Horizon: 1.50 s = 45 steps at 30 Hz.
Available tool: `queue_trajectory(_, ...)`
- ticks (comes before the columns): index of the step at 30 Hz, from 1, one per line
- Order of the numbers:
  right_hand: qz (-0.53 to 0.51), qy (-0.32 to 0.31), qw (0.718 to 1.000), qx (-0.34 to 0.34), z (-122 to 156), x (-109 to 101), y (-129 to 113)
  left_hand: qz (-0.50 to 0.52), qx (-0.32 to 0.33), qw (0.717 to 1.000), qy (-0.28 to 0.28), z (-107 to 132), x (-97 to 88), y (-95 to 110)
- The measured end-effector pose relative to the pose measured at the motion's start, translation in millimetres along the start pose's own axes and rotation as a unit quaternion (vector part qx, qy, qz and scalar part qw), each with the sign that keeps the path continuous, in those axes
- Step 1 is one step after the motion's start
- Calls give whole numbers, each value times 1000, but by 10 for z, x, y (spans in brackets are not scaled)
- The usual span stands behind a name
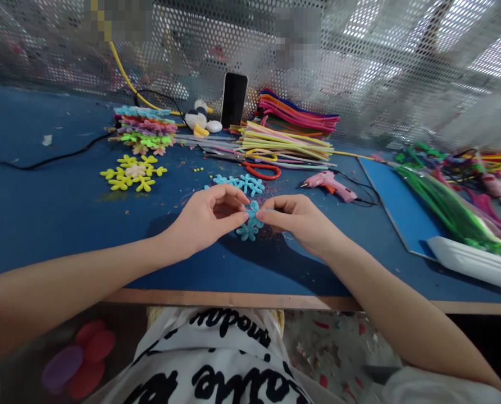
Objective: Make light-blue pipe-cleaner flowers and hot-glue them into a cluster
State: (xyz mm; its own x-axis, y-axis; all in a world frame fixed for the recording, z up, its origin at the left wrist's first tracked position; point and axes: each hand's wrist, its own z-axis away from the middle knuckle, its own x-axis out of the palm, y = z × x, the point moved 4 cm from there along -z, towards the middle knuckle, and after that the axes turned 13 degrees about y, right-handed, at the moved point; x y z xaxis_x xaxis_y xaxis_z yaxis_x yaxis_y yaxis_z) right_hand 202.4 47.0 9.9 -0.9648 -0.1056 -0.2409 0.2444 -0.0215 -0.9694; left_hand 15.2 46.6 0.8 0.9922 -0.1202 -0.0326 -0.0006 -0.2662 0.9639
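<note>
My left hand and my right hand meet above the blue tabletop, each pinching a side of a light blue pipe-cleaner flower. Fingertips cover part of its petals. Just below it is another blue pipe-cleaner flower; whether the two are joined I cannot tell. Behind my fingers lie more blue pipe-cleaner flowers, partly hidden by my left hand. To the left rests a yellow pipe-cleaner snowflake with a pale centre.
A pink glue gun with its cord lies right of red-handled scissors. Bundled pipe cleaners, a propped phone and stacked colourful flowers line the back. At right are a bagged green bundle and a white object.
</note>
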Motion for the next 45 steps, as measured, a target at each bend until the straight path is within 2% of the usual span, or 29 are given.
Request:
queue_trajectory(5,-69,-24,995,68,16,73,27,-77,130,989,-2,32,-34,119)
queue_trajectory(9,-114,-46,984,130,33,115,59,-185,240,953,-3,77,-48,233)
queue_trajectory(11,-111,-45,985,124,29,106,60,-204,255,945,-2,79,-50,248)
queue_trajectory(13,-87,-26,992,88,17,72,44,-171,202,964,-3,44,-54,202)
queue_trajectory(16,-34,2,999,43,1,19,24,-84,42,995,-16,-27,-36,50)
queue_trajectory(19,13,8,1000,22,-10,-3,24,-10,-72,997,-22,-59,-5,-56)
queue_trajectory(22,46,10,999,6,-21,-11,37,5,-89,996,-29,-54,13,-65)
queue_trajectory(28,39,34,999,-17,-17,-31,17,-28,-104,993,-44,-3,24,-74)
queue_trajectory(34,48,38,998,-22,5,-11,-5,16,-156,987,-32,15,50,-109)
queue_trajectory(40,-16,4,1000,6,2,22,50,63,-180,981,21,-17,13,-106)
queue_trajectory(45,7,-3,1000,4,6,39,26,54,-180,982,-5,7,35,-102)
